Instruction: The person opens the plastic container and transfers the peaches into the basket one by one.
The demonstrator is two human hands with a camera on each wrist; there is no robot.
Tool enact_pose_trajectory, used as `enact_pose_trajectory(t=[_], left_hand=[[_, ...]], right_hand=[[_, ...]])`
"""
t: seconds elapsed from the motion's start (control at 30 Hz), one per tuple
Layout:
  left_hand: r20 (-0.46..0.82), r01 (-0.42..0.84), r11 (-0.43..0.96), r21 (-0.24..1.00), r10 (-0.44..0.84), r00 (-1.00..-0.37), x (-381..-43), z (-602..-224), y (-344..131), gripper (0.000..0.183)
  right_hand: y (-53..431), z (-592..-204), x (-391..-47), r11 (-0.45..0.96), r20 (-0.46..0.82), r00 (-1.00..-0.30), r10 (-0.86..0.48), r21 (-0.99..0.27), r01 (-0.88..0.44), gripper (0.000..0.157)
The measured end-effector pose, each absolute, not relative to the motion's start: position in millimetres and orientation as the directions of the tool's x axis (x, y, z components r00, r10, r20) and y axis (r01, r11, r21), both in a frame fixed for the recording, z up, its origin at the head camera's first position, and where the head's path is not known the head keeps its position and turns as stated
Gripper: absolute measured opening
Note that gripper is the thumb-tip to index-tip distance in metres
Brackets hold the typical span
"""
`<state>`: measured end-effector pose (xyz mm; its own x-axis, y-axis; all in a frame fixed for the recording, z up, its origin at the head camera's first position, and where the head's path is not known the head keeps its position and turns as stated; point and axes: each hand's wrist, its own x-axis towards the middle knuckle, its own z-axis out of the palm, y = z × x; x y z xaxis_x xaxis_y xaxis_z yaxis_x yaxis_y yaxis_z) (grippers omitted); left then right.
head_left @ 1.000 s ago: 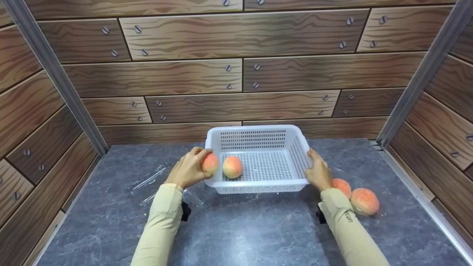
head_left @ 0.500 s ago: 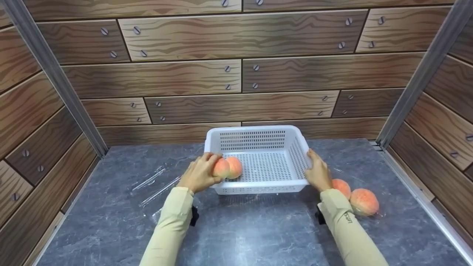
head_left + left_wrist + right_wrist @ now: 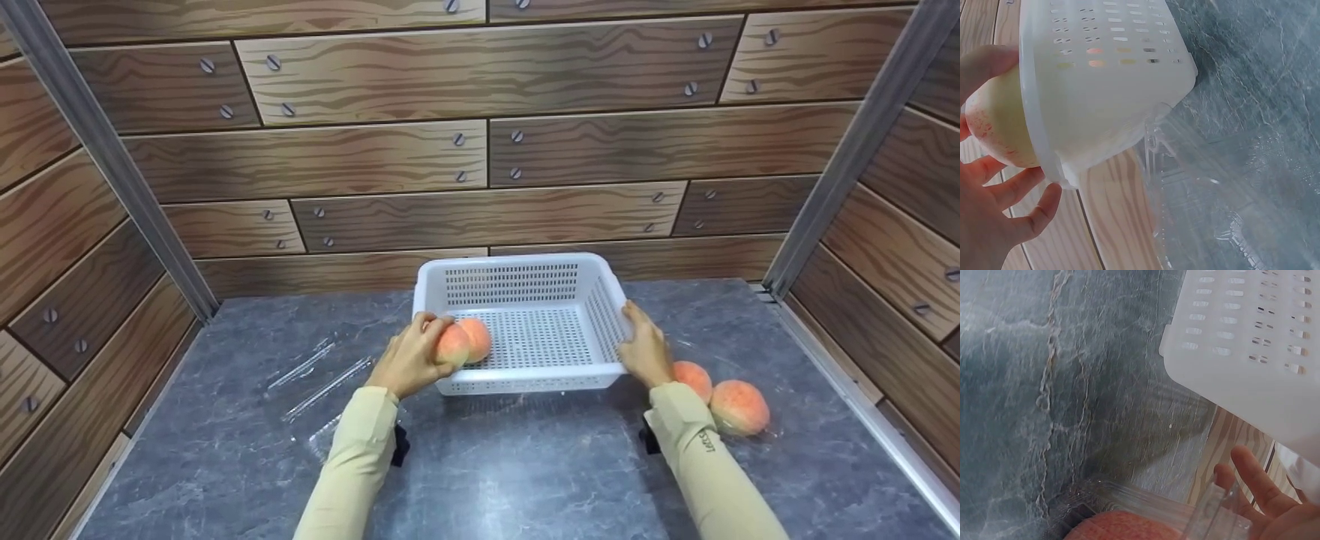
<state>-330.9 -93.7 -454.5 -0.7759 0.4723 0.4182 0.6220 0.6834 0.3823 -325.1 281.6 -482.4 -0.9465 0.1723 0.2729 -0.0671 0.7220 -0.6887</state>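
My left hand [image 3: 411, 358] holds a pink-and-yellow peach [image 3: 453, 346] just inside the left rim of a white plastic basket [image 3: 536, 372]. Close beside it, a second peach [image 3: 478, 339] lies on the basket floor. From the left wrist, thumb and fingers curve about the held peach [image 3: 1004, 121], and fingertips come right at the basket rim [image 3: 1030, 107]. My right hand [image 3: 646, 349] grips the basket's right rim. Its fingers [image 3: 1258, 481] show below the basket wall in the right wrist view, while its thumb is hidden there.
Right of the basket, two peaches [image 3: 739, 408] sit in clear plastic packaging, partly behind the right sleeve [image 3: 694, 435]. A clear plastic container [image 3: 326, 390] lies on the grey marbled table left of the basket. Wood-patterned walls [image 3: 390, 217] enclose the back and sides.
My left hand has carried the peach rightward across the left rim, into the basket and up against the other peach in view. The right hand and basket have stayed in place.
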Motion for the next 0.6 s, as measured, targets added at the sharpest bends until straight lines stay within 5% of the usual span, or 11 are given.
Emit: enact_pose_trajectory(t=[0.6], left_hand=[[0.478,0.646,0.662,0.38,0.457,-0.75,-334.1,-464.4,-88.5,0.067]], right_hand=[[280.3,-481.6,-323.6,0.729,0.284,-0.944,0.168,-0.681,-0.075,0.071]])
